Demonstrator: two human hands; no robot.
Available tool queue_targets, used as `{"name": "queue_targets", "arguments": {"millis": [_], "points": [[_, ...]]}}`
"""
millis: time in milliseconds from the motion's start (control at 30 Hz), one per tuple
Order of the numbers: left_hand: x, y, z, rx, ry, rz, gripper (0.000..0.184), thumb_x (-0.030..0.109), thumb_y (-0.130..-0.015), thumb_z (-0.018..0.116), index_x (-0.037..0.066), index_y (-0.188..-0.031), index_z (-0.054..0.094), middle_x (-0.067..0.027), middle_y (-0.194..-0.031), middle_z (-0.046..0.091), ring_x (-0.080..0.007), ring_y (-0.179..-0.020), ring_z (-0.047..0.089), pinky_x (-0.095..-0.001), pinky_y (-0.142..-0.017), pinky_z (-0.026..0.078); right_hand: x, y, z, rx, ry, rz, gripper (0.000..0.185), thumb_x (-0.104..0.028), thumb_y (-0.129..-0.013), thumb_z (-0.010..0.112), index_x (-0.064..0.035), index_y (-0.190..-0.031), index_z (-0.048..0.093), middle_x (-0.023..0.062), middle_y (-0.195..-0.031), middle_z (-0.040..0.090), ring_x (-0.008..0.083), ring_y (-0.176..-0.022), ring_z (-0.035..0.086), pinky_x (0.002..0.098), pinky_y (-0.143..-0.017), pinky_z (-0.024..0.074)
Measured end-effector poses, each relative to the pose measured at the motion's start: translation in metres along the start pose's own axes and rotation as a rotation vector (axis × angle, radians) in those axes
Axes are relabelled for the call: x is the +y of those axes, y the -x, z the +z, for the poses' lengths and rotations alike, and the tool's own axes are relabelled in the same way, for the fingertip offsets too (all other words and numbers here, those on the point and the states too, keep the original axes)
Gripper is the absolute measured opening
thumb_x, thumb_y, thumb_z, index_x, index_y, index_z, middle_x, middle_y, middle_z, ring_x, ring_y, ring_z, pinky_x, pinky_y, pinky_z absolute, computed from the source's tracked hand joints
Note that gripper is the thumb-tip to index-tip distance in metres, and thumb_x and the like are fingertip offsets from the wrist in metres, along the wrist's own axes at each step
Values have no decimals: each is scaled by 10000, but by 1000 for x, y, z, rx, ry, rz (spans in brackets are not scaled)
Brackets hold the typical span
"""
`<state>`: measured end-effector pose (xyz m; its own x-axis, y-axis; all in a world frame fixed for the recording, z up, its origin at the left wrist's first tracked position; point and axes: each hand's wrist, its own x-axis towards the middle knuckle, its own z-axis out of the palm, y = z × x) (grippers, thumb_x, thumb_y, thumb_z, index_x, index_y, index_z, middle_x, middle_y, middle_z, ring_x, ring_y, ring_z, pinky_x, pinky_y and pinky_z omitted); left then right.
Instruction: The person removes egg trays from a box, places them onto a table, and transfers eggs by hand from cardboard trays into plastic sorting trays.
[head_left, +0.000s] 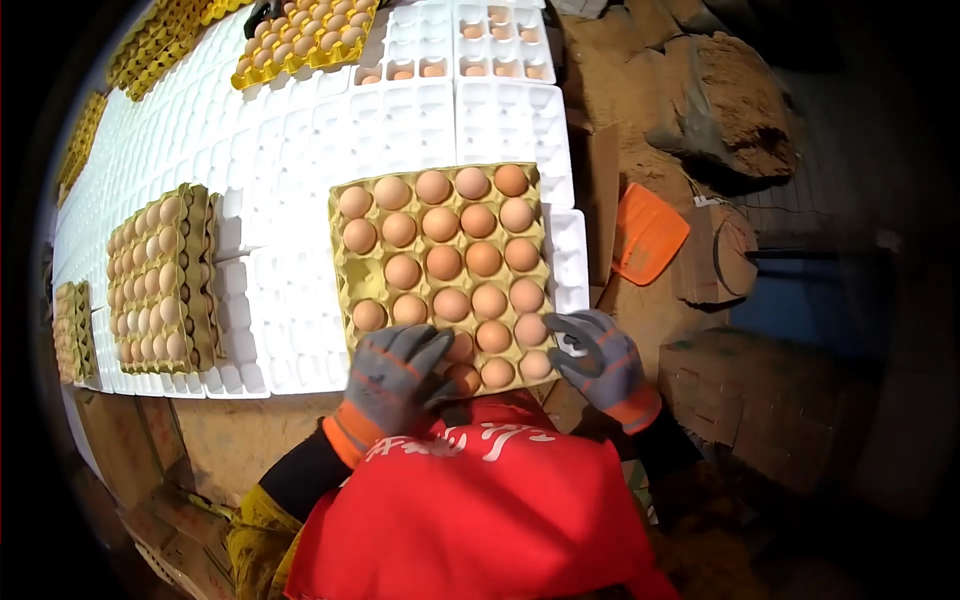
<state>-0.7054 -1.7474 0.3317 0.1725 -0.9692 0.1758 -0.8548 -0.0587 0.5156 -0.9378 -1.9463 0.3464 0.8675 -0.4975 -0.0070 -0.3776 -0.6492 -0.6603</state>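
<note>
Eggs (443,262) fill all but one visible cup of a cardboard tray (362,272), above white foam trays (300,330), before a person's red apron (470,510). The gloved left hand (400,372) arches over the near-left eggs; the right hand (600,362) curls at the near-right corner. From here, I cannot tell whether either grips.

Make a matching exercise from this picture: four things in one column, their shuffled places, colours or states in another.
1. Nearest egg tray
2. Apron
3. Left hand
4. Right hand

A. Beside the tray's near right corner
B. Showing a bare cell along its left side
C. Over the tray's near left part
D. Red with white lettering

Pairs: 1-B, 2-D, 3-C, 4-A
</note>
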Motion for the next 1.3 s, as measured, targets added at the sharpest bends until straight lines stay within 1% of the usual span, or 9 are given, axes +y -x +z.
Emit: {"name": "queue_targets", "arguments": {"millis": [400,467,533,600,700,800,933,1067,1300], "points": [[21,18,40,-135,-19,71,407,212,-760,762,107,-1135,644,-108,-1075,634,-333,-961,611,-426,-840,486,16,46,53,-53,352,-147,397,-280,-881,725,-119,-1227,620,84,-1271,588,292,-1092,590,420,-869,518],[6,21,36,14,253,104,379,148,-777,762,96,-1133,641,-112,-1077,632,-323,-947,623,-414,-832,500,26,53,55,41,-230,87,371,-269,-905,710,-98,-1218,609,60,-1230,598,246,-1058,607,389,-839,529],[21,22,13,-16,1321,-704,369,12,-827,689,63,-1185,613,-54,-975,624,-192,-961,620,-333,-851,500,24,51,43,228,-958,339,334,-180,-916,709,-54,-1206,599,32,-1121,618,153,-972,623,320,-792,538],[5,21,13,127,1472,-552,344,41,-835,703,56,-1168,617,-28,-1002,612,-128,-962,603,-297,-839,502,24,42,24,347,-1483,493,380,-114,-880,742,-31,-1218,589,55,-1047,636,137,-936,634,308,-813,531],[35,1,25,8,647,-116,217,146,-929,587,68,-1130,610,-92,-1058,617,-217,-929,629,-349,-786,527,34,29,24,166,-1011,530,436,-128,-865,750,-37,-1253,573,62,-1112,609,173,-983,627,339,-823,542],[53,-7,71,-126,-98,84,275,140,-864,671,73,-1122,602,-143,-1051,615,-317,-888,637,-395,-748,536,9,8,35,133,447,-152,479,-217,-858,781,-62,-1268,586,47,-1135,606,170,-929,615,330,-795,539],[44,-20,58,-297,-3,-4,372,161,-780,767,89,-1107,605,-133,-1040,628,-337,-918,653,-413,-732,534,30,0,44,94,-23,17,549,-179,-837,767,-72,-1329,547,87,-1157,599,180,-864,622,327,-700,547],[16,-10,11,-188,1216,-538,385,90,-917,651,112,-1299,613,-113,-1063,631,-210,-825,635,-330,-732,534,28,6,13,126,-1233,395,616,-17,-830,576,-31,-1430,438,127,-1197,580,184,-842,630,342,-673,553],[36,-52,51,-243,-399,59,327,238,-828,697,151,-1143,693,-136,-1307,543,-314,-955,626,-408,-695,537,19,-38,15,-31,520,-86,559,-352,-809,781,-159,-1310,624,151,-1382,543,313,-1080,605,407,-835,546]]}}
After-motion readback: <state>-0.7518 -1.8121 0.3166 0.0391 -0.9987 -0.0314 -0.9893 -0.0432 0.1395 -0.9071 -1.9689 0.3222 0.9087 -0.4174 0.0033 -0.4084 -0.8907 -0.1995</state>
